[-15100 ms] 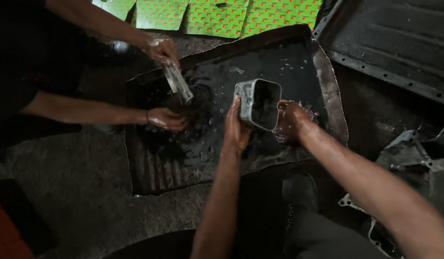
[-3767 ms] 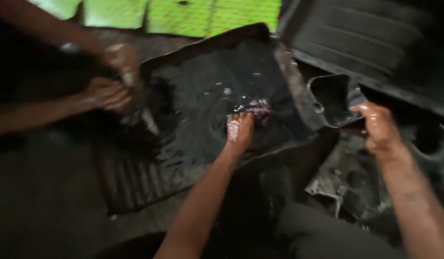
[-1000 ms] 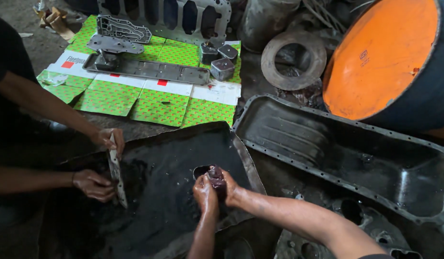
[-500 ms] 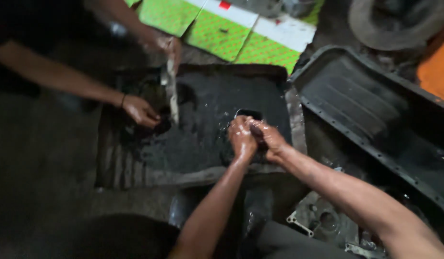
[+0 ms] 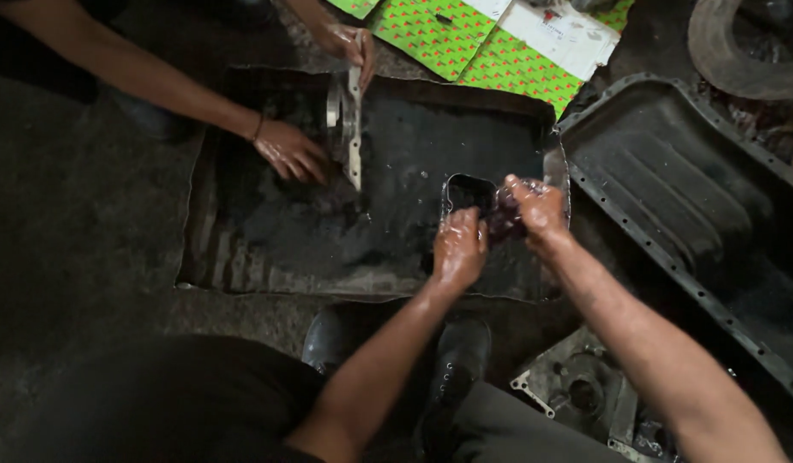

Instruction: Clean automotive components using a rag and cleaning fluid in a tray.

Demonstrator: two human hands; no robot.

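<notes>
My left hand (image 5: pixel 459 247) is wet and grips the near edge of a small open metal box part (image 5: pixel 468 192). The part stands in the dark liquid of a shallow black metal tray (image 5: pixel 242 279). My right hand (image 5: pixel 539 206) is closed on a purple rag (image 5: pixel 502 221) pressed against the part's right side. Both hands sit close together at the tray's right end. Across the tray, a co-worker's two hands (image 5: pixel 291 153) hold a flat metal plate (image 5: pixel 352 129) upright in the liquid.
A large black oil pan (image 5: pixel 671 180) lies to the right of the tray. Green patterned cardboard (image 5: pixel 452 34) lies beyond it. My boots (image 5: pixel 459 353) stand below the tray's near rim. A bolted metal casting (image 5: pixel 576 390) is at bottom right, and a worn ring (image 5: pixel 739 60) at top right.
My hands, clasped over the part half a second ago, have spread slightly, so the part's open top shows. The view has shifted. The co-worker keeps holding the plate upright.
</notes>
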